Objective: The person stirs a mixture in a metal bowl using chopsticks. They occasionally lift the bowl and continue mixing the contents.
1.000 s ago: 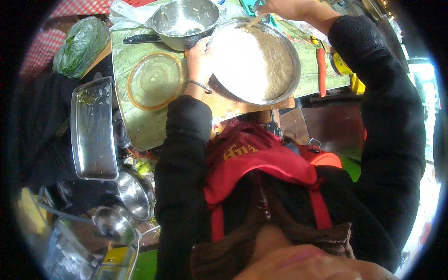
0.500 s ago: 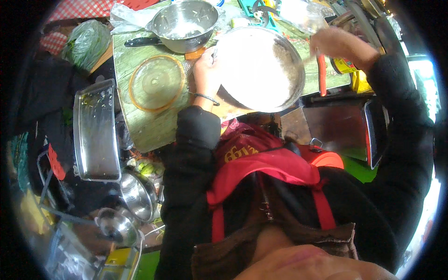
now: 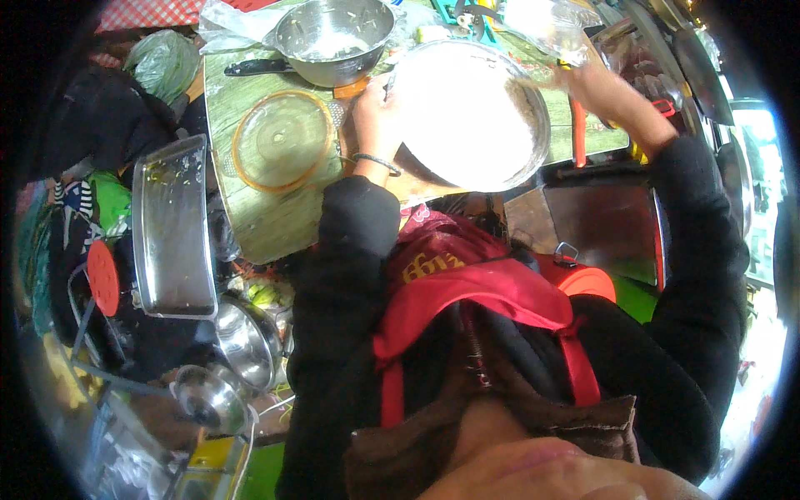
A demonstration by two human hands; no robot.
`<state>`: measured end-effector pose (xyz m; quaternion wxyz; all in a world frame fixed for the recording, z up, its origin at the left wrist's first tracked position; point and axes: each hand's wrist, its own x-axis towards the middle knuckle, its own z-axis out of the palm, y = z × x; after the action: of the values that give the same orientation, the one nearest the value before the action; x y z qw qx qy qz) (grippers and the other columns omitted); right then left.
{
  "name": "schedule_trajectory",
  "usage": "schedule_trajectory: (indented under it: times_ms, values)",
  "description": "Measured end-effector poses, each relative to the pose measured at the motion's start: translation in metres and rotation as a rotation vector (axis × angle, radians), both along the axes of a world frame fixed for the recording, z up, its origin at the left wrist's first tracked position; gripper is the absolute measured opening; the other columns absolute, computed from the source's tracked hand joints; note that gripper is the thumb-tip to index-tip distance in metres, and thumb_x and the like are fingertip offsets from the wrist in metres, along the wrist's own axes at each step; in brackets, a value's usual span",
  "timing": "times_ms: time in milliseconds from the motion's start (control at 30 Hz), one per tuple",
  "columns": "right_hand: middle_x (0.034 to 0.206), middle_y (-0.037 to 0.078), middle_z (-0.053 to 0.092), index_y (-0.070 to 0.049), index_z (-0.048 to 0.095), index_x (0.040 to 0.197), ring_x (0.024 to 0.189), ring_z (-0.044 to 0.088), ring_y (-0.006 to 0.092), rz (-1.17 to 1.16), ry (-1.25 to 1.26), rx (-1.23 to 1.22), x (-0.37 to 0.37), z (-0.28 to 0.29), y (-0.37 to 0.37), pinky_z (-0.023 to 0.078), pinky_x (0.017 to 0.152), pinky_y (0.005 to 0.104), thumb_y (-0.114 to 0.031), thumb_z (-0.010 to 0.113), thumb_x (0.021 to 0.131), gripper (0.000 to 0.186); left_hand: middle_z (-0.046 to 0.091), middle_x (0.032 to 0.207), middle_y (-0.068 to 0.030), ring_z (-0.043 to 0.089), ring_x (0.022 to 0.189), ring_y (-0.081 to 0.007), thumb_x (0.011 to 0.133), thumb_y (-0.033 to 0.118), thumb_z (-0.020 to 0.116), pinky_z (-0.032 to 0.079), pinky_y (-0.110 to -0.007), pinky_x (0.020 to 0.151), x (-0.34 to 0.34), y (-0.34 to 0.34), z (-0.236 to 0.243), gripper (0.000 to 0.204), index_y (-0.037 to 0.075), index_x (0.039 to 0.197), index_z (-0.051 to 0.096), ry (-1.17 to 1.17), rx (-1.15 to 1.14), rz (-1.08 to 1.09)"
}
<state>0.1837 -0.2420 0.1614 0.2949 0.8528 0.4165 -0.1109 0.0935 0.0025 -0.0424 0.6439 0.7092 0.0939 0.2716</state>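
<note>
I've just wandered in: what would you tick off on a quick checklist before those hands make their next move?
1. Left hand at the wide pan: ok, touching its left rim; how firmly, I cannot tell.
2. Right hand holding the pale tool: ok, the tool reaching to the pan's right rim.
3. Pan contents evenly spread: cannot tell, glare whites out most of the pan.
4. Saucepan touching nothing beside it: cannot tell, it sits very close to the pan's upper left.
5. Clear round lid-like piece off the pan: ok, lying left of the left hand.
</note>
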Motion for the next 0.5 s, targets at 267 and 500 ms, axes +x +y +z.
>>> schedule_trajectory:
  times_ms: [267, 500]
  values:
    - [0.071, 0.018, 0.059, -0.007, 0.057, 0.094, 0.070, 0.058, 0.0337, 0.049, 0.224, 0.462, -0.070, -0.037, 0.008, 0.046, 0.062, 0.0419, -0.009, 0.046, 0.075, 0.021, 0.060, 0.086, -0.0190, 0.060, 0.080, -0.0278, 0.076, 0.008, 0.050, 0.045, -0.033, 0.070, 0.003, 0.001, -0.003, 0.024, -0.001, 0.097, 0.057, 0.081, -0.018, -0.019]
    - [0.077, 0.016, 0.060, -0.006, 0.060, 0.091, 0.075, 0.059, 0.0310, -0.059, -0.153, 0.332, -0.030, -0.017, 0.013, 0.047, 0.066, 0.0378, -0.005, 0.047, 0.074, 0.021, 0.061, 0.084, -0.0161, 0.060, 0.076, -0.0225, 0.076, 0.010, 0.050, 0.045, -0.029, 0.068, 0.004, 0.002, -0.004, 0.026, 0.000, 0.099, 0.057, -0.016, -0.077, -0.071]
